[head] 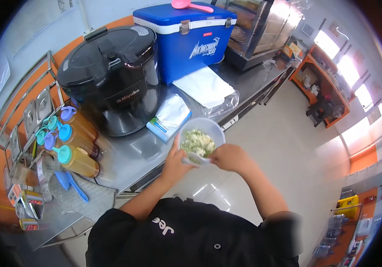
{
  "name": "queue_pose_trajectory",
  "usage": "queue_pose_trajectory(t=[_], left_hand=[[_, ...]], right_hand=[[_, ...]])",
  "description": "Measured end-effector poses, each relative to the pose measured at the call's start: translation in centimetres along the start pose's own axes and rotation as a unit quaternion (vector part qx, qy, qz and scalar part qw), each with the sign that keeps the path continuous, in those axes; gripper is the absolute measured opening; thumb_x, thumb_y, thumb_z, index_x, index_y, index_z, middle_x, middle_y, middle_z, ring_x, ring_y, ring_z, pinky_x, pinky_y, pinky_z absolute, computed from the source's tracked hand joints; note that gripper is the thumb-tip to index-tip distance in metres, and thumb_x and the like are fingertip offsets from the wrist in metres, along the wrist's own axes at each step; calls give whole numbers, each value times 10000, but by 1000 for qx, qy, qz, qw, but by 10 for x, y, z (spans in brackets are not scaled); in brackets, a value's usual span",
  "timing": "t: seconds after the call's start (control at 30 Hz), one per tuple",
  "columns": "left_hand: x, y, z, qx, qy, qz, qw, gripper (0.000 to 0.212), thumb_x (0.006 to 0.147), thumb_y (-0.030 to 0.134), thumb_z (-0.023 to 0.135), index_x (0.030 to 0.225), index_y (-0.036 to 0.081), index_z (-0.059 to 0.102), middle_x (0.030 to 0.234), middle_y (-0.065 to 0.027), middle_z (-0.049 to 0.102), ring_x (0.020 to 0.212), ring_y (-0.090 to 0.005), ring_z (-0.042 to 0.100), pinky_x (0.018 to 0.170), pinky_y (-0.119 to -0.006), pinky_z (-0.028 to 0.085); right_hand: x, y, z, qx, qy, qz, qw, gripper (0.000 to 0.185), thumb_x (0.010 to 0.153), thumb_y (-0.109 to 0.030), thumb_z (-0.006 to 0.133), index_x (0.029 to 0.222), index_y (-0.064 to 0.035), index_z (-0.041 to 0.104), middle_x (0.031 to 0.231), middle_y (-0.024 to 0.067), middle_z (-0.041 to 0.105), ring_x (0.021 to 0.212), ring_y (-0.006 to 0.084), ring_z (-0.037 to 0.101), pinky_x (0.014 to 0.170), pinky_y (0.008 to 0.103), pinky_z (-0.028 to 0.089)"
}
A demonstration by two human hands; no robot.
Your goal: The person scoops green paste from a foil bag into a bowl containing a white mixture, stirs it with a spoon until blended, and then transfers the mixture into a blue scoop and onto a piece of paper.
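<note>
My left hand [175, 167] grips the near left side of a translucent plastic bowl [220, 129], held above the floor just off the counter's edge. Inside lies a pale green and white shredded food mixture [196, 143], perhaps chopped vegetables with a creamy dressing. My right hand [229, 158] holds the handle end of a pale spoon [198, 159], whose head dips toward the near side of the bowl. The fingers hide part of the spoon and the rim. Beyond the bowl, an open tissue-like pack [169, 121] rests on the steel counter [134, 152].
A black Miyako rice cooker [117, 83] stands beside a blue cooler box [191, 46] topped by a pink ladle [191, 5]. White sheets [204, 85] lie before the cooler. Several sauce bottles [80, 162], a grey cloth [92, 197] and blue scoops [74, 185] occupy the left.
</note>
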State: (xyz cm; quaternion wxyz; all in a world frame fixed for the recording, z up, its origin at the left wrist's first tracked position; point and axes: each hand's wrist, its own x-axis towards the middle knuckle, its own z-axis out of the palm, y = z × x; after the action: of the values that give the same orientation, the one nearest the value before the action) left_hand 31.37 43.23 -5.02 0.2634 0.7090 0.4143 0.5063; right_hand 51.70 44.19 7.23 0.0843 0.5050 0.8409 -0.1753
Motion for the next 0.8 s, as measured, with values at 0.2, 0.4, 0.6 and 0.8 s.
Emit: queue_pose_trajectory(t=[0.2, 0.4, 0.6, 0.8], left_hand=[[33, -37, 27, 24, 76, -70, 994, 502, 534, 165, 893, 743, 21, 459, 1471, -320, 196, 1320, -450, 328, 1029, -427, 368], [55, -34, 49, 15, 115, -125, 985, 505, 584, 207, 872, 785, 33, 443, 1492, -292, 180, 1376, -433, 233, 1080, -425, 291], [58, -10, 50, 72, 87, -181, 977, 476, 623, 244, 854, 798, 17, 474, 1493, -269, 182, 1389, -413, 201, 1085, -408, 287], [60, -30, 62, 94, 117, -169, 974, 495, 567, 252, 882, 794, 44, 495, 1453, -239, 272, 1331, -409, 300, 1061, -412, 325]], right_hand=[[69, 42, -43, -27, -26, -18, 999, 214, 762, -220, 567, 887, -162, 730, 834, 136, 679, 807, 315, 660, 745, 435, 517], [151, 52, -64, -147, -121, -136, 972, 232, 763, -210, 561, 808, -39, 710, 802, 190, 670, 772, 328, 664, 729, 433, 521], [186, 72, -45, -125, -156, -310, 929, 207, 775, -187, 573, 808, -31, 705, 836, 189, 669, 792, 340, 654, 732, 442, 513], [223, 119, -89, -131, -87, -347, 924, 190, 803, -209, 600, 798, -50, 705, 818, 178, 663, 769, 347, 645, 713, 447, 500]])
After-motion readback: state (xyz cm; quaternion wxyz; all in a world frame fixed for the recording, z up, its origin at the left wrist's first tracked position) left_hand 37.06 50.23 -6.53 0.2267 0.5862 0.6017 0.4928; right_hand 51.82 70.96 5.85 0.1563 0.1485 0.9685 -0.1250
